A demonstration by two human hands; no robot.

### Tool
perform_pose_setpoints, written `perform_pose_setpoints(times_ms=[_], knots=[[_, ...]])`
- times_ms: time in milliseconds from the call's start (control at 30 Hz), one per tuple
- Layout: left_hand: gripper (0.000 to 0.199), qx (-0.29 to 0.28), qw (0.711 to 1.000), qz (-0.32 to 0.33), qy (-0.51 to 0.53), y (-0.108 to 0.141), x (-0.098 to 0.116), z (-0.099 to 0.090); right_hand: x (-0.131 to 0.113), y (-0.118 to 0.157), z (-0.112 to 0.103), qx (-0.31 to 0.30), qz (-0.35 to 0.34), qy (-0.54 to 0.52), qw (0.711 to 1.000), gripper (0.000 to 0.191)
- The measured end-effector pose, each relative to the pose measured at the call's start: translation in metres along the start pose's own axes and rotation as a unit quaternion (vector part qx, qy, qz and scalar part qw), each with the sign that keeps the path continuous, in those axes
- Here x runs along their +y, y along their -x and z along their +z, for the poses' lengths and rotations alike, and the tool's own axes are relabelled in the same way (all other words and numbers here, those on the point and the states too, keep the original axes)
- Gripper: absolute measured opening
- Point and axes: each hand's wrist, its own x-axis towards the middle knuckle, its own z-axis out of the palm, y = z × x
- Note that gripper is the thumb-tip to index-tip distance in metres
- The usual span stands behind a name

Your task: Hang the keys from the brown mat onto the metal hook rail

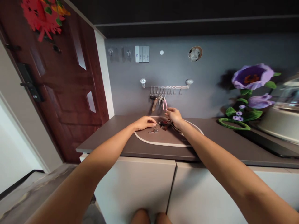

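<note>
My left hand [145, 123] is low over the left side of a brown mat with a pale rim [163, 144], fingertips closed together; anything between them is too small to make out. Just below them lie some small silver keys [153, 131]. My right hand [174, 116] is over the mat's back edge, its fingers slightly apart and seemingly holding nothing. Its fingertips are near a pink loop strap [164, 105] hanging from the hook rail. Between both hands lies a dark reddish-brown key pouch or fob [164, 125]. Dark cord-like items beside it are partly hidden by my right hand.
A clear rail with hooks [166, 87] on the grey wall holds several keys [159, 99] and a tan strap [154, 105]. Purple artificial flowers [253, 77] and a pale domed appliance [281, 118] stand at right. A dark red door [67, 77] is at left.
</note>
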Motion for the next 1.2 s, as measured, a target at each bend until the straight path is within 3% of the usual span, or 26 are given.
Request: perform_pose_setpoints(times_ms=[200,433,633,833,1000,1200], knots=[[0.033,-0.05,0.998,-0.006,-0.04,0.004,0.005,-0.003,0.012,0.013,-0.007,-0.041,-0.094,0.138,0.985,0.017],[0.028,-0.048,0.997,-0.006,-0.054,0.002,0.001,-0.002,0.011,0.024,-0.003,-0.102,-0.211,0.328,0.915,0.017],[0.027,-0.023,0.999,-0.019,-0.029,0.002,0.001,-0.001,0.016,0.022,0.0,-0.145,-0.245,0.439,0.852,0.018],[0.029,0.006,0.997,-0.036,0.074,-0.001,-0.006,-0.001,0.017,0.019,0.002,-0.156,-0.262,0.474,0.826,0.019],[0.029,0.024,0.984,-0.056,0.167,-0.004,-0.011,-0.002,0.015,0.021,0.002,-0.164,-0.262,0.468,0.828,0.018],[0.025,0.055,0.964,-0.075,0.247,-0.004,-0.006,-0.001,0.011,0.027,0.004,-0.157,-0.209,0.332,0.906,0.011]])
